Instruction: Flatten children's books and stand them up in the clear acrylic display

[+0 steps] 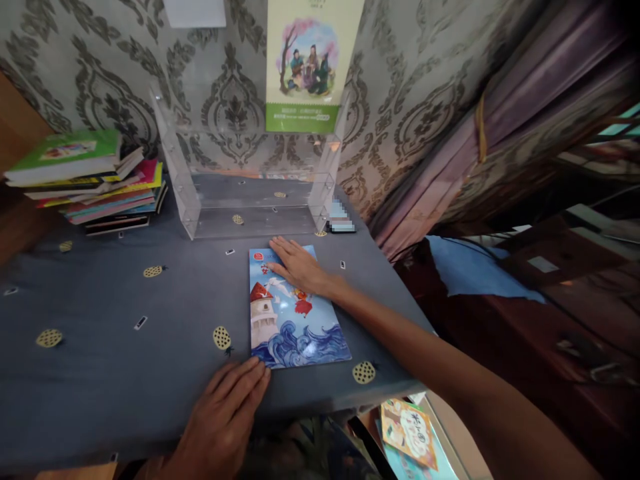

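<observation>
Right hand (pixel 299 267) flat, fingers spread, on top of book (pixel 293 320); left hand (pixel 225 413) open, fingertips touching book's near corner, on tablecloth (pixel 100 347).

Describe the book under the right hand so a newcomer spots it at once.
On the grey tablecloth, in front of the clear plastic stand, one book lies flat under the right hand. Unlike the stack of books at far left, it lies alone and shows a tower above blue waves.
</observation>
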`<control>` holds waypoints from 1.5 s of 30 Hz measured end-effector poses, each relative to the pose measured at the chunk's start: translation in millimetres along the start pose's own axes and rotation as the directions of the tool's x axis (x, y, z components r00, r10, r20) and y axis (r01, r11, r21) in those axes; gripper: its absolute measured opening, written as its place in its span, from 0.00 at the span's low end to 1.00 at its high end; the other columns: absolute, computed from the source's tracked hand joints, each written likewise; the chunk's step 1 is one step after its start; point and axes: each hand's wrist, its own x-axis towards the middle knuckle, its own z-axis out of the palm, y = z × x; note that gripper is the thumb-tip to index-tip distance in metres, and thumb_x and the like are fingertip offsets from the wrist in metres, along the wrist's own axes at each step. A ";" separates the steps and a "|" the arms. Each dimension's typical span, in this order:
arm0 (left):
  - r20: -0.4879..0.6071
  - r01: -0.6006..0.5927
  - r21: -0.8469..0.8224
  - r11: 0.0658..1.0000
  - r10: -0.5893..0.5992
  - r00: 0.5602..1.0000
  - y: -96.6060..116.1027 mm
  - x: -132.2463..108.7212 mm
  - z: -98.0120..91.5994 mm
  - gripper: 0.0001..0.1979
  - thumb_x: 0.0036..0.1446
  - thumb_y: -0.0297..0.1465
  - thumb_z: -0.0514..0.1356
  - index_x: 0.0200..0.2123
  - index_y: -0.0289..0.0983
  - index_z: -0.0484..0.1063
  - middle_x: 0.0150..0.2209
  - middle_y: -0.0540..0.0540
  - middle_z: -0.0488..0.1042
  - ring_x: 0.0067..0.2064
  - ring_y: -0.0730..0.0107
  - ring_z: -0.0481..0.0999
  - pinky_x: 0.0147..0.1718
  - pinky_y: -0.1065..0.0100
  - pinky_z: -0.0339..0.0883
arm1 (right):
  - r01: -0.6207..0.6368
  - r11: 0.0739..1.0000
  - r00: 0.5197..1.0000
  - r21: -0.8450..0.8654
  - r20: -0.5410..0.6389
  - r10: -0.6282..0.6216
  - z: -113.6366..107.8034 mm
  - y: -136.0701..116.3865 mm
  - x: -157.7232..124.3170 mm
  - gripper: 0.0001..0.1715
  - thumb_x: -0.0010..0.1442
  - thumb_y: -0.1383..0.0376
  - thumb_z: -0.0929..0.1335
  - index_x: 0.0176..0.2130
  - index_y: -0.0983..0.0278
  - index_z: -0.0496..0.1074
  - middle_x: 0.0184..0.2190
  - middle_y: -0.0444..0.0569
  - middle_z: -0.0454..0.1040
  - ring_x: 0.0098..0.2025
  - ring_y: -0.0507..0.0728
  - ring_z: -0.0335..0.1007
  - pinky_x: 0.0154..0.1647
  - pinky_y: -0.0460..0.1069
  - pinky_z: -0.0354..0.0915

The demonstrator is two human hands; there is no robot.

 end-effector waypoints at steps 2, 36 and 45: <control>0.000 0.015 -0.007 1.000 -0.015 1.000 0.7 -0.1 0.6 0.23 0.61 0.16 0.46 0.55 0.30 0.72 0.50 0.40 0.79 0.54 0.64 0.77 0.50 0.62 0.71 | -0.043 0.999 0.998 0.015 -0.043 0.044 1.6 8.8 -8.7 0.40 0.72 0.47 0.53 0.69 0.70 0.55 0.70 0.62 0.55 0.73 0.64 0.45 0.72 0.63 0.48; 0.203 -0.118 -0.038 0.992 0.124 0.971 8.8 46.0 15.0 0.19 0.70 0.29 0.48 0.60 0.33 0.67 0.57 0.40 0.75 0.60 0.62 0.70 0.61 0.54 0.60 | 0.065 0.998 0.984 0.015 -0.164 -0.062 8.8 -58.1 -173.8 0.37 0.71 0.61 0.61 0.72 0.70 0.45 0.71 0.62 0.50 0.74 0.64 0.38 0.71 0.65 0.53; 0.249 -0.106 -0.040 0.994 0.113 0.962 -10.5 64.3 12.7 0.18 0.71 0.29 0.47 0.59 0.37 0.68 0.57 0.42 0.74 0.59 0.62 0.71 0.59 0.52 0.63 | 0.100 0.992 0.984 0.081 -0.153 -0.087 3.7 -54.2 -177.5 0.36 0.71 0.63 0.61 0.72 0.69 0.47 0.70 0.63 0.52 0.74 0.64 0.41 0.70 0.65 0.55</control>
